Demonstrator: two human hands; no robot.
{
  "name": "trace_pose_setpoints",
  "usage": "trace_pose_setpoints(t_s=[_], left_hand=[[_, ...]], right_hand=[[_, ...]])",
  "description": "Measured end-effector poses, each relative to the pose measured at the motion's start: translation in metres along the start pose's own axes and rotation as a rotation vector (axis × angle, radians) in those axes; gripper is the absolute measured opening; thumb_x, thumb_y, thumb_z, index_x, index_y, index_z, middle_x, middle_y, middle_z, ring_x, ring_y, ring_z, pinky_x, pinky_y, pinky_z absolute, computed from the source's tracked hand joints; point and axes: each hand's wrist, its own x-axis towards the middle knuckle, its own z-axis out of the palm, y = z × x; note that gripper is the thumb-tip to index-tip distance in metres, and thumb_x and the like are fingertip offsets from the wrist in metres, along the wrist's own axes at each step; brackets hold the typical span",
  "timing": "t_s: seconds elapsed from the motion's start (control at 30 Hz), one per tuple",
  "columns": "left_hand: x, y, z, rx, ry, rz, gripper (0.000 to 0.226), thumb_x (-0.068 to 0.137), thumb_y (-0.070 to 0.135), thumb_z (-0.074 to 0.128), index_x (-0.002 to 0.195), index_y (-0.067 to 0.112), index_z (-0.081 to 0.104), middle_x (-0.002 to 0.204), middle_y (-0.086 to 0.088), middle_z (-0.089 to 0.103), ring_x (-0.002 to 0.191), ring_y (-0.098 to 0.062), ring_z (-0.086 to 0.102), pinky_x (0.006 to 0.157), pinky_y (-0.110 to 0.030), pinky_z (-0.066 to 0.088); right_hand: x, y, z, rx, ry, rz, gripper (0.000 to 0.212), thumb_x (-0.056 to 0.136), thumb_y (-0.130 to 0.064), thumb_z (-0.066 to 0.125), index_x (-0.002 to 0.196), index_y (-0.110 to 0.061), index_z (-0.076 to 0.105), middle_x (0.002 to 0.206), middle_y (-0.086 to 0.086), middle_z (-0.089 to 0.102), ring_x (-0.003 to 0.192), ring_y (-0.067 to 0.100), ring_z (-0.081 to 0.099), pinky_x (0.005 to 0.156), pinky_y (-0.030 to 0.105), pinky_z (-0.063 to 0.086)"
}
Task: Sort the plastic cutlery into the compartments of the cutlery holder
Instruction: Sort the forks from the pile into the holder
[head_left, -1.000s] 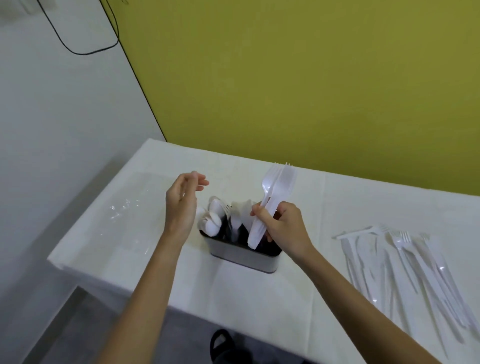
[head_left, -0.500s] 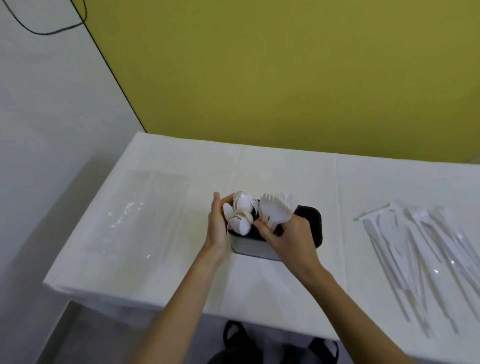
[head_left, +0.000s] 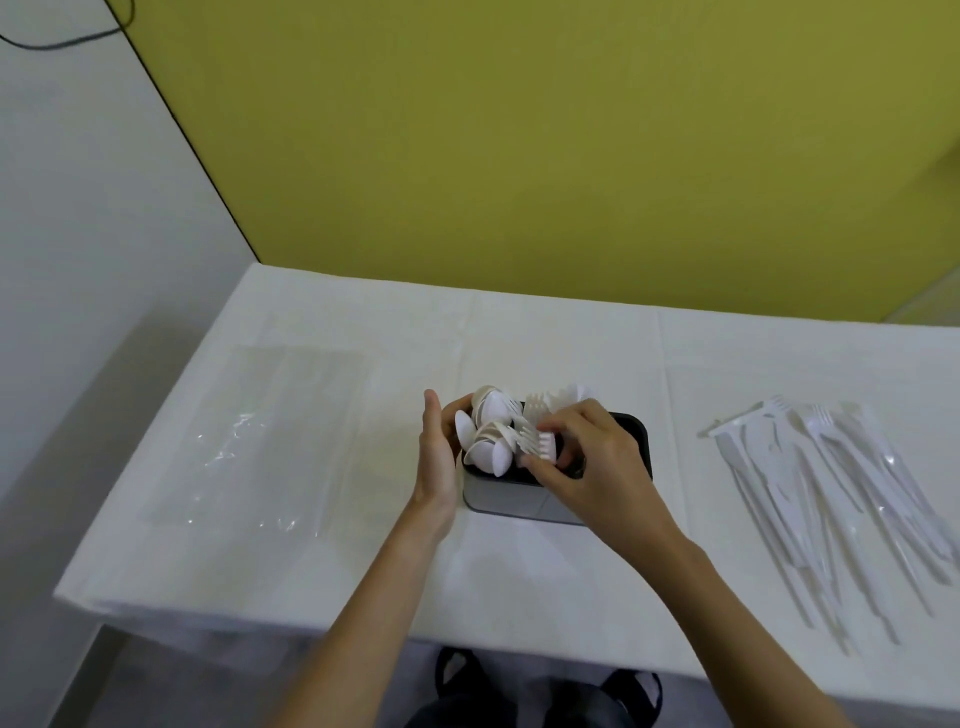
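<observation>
A grey cutlery holder (head_left: 509, 500) with a black inside stands at the middle of the white table (head_left: 519, 561). White spoons (head_left: 488, 441) stick up from its left compartment, white forks (head_left: 540, 421) from the one beside it. My right hand (head_left: 592, 462) is over the holder, its fingers pinched on the forks at their heads. My left hand (head_left: 439, 457) is flat against the holder's left side, fingers apart, touching the spoons. A spread of loose white forks and knives (head_left: 841, 499) lies on the table at the right.
A clear plastic wrapper (head_left: 249, 441) lies flat on the table's left part. The table's left and near edges are close. A yellow wall rises behind the table. Dark shoes (head_left: 545, 691) show below the near edge.
The bundle of forks in my right hand went down into the holder. My left hand came in from the air to rest against the holder and the spoons.
</observation>
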Motion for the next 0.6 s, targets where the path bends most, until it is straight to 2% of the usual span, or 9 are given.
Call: trace_pose_setpoints(t_s=[0.07,0.17,0.3,0.43,0.5,0.6], left_hand=[[0.000,0.001,-0.001,-0.004,0.003,-0.003,0.069,0.101,0.051,0.011,0.118,0.010,0.064,0.112,-0.008,0.071,0.106,-0.016,0.065,0.083,-0.023,0.047],[0.001,0.000,-0.002,-0.004,-0.001,-0.011,0.070,0.101,0.051,0.011,0.121,0.008,0.063,0.115,-0.009,0.070,0.111,-0.018,0.063,0.084,-0.024,0.047],[0.004,-0.002,-0.004,0.002,0.001,-0.004,0.072,0.100,0.052,0.010,0.120,0.008,0.063,0.118,-0.010,0.069,0.115,-0.020,0.061,0.093,-0.027,0.045],[0.005,-0.004,-0.006,0.001,-0.004,-0.009,0.073,0.100,0.054,0.010,0.120,0.010,0.064,0.117,-0.008,0.069,0.115,-0.019,0.061,0.094,-0.029,0.044],[0.005,-0.004,-0.006,-0.007,-0.006,-0.010,0.073,0.099,0.054,0.009,0.120,0.010,0.064,0.118,-0.009,0.069,0.116,-0.019,0.060,0.096,-0.030,0.044],[0.004,-0.002,-0.004,-0.007,0.008,0.001,0.071,0.100,0.052,0.010,0.116,0.010,0.065,0.116,-0.010,0.069,0.112,-0.019,0.062,0.090,-0.027,0.045]], right_hand=[[0.000,0.001,0.001,0.002,0.006,0.018,0.025,0.080,-0.030,0.074,0.101,-0.018,0.065,0.086,-0.013,0.048,0.069,0.008,0.053,0.064,0.010,0.041],[-0.002,0.002,0.001,0.005,0.030,0.026,0.028,0.081,-0.027,0.074,0.105,-0.017,0.065,0.085,-0.007,0.057,0.069,0.010,0.057,0.065,0.015,0.045],[-0.004,0.002,0.001,0.032,0.080,0.031,0.023,0.085,-0.021,0.070,0.106,-0.019,0.062,0.086,-0.009,0.057,0.075,0.012,0.056,0.063,0.016,0.044],[-0.013,-0.001,0.007,0.001,0.092,-0.001,0.029,0.081,-0.026,0.074,0.105,-0.019,0.062,0.082,-0.010,0.052,0.069,0.012,0.053,0.061,0.022,0.045],[-0.015,0.001,0.013,-0.016,0.105,-0.024,0.027,0.078,-0.020,0.077,0.101,-0.016,0.063,0.079,-0.010,0.051,0.067,0.011,0.051,0.060,0.023,0.046],[-0.011,0.007,0.016,0.003,0.164,-0.031,0.020,0.080,-0.008,0.074,0.097,-0.012,0.066,0.079,-0.005,0.055,0.066,0.012,0.052,0.060,0.023,0.047]])
